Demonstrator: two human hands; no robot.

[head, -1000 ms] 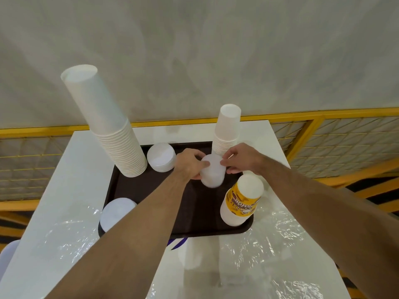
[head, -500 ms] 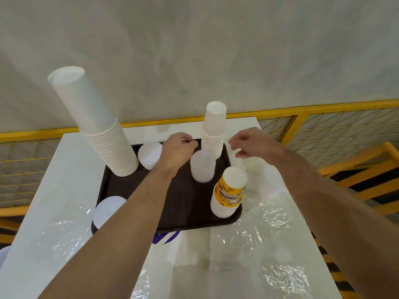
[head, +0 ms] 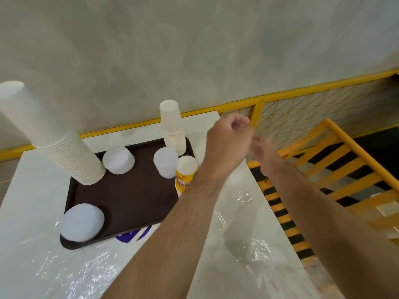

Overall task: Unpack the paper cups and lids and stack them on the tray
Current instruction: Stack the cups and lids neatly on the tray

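Observation:
A dark brown tray (head: 129, 197) lies on the white table (head: 32, 190). On it a tall leaning stack of white paper cups (head: 54, 137) stands at the back left, and a shorter cup stack (head: 172, 128) at the back right. White lid stacks sit at the back (head: 118, 160), beside the short cup stack (head: 165, 161) and at the tray's front left corner (head: 83, 222). A yellow-printed cup stack (head: 186, 175) stands at the tray's right edge. My left hand (head: 226, 143), fingers curled, hovers right of the tray. My right hand (head: 263, 149) is close beside it and blurred.
Crumpled clear plastic wrap (head: 248, 244) covers the table's front and right side. A purple-printed wrapper (head: 133, 235) peeks from under the tray's front edge. A yellow mesh railing (head: 302, 113) and yellow-black striped flooring (head: 287, 223) lie past the table's right edge.
Both hands have left the lid stack on the tray and moved right, coming together above the table's right edge. The view has swung to the right.

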